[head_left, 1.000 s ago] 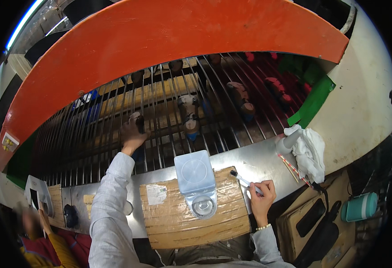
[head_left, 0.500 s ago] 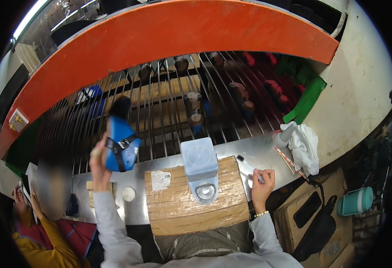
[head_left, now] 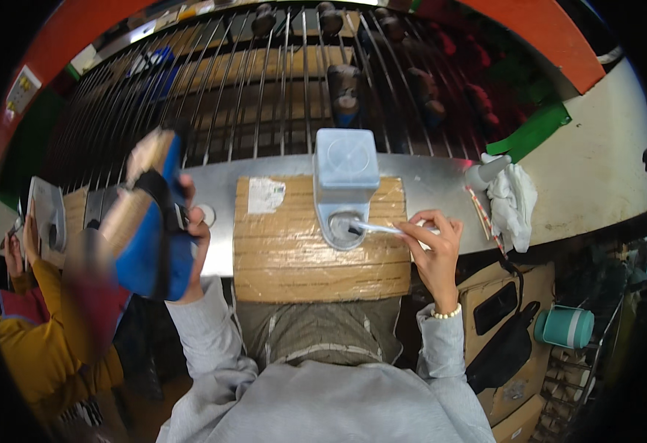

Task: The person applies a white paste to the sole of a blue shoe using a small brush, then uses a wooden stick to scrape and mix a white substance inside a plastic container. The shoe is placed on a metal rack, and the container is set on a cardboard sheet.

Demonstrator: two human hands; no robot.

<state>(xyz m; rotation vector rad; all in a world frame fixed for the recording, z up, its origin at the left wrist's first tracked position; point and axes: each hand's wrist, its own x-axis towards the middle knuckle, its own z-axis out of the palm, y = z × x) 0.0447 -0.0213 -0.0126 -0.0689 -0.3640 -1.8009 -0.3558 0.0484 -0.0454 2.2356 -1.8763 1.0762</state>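
In my left hand (head_left: 198, 232) is a blue shoe last (head_left: 142, 255) with black buckled straps around it. It is tilted at the left, above the counter's edge, and its pale underside shows, somewhat blurred. My right hand (head_left: 434, 251) pinches a thin white brush (head_left: 381, 228) between thumb and fingers. The brush's dark tip reaches into the small round cup at the front of a translucent plastic dispenser (head_left: 347, 159). That dispenser stands on a cardboard sheet (head_left: 294, 258) in front of me.
Beyond the metal counter (head_left: 286, 167) runs a rack of metal bars (head_left: 257, 111) carrying several shoe lasts. A white cloth (head_left: 515, 203) lies at the right, beside a grey nozzle-like piece. Further right are a phone (head_left: 496, 308) and a teal container (head_left: 568, 327). A co-worker's sleeve (head_left: 54, 310) shows at left.
My left hand has brought the strapped last nearer and turned its underside into view. My right hand has moved left, putting the brush tip into the dispenser's cup. The view has tilted down.
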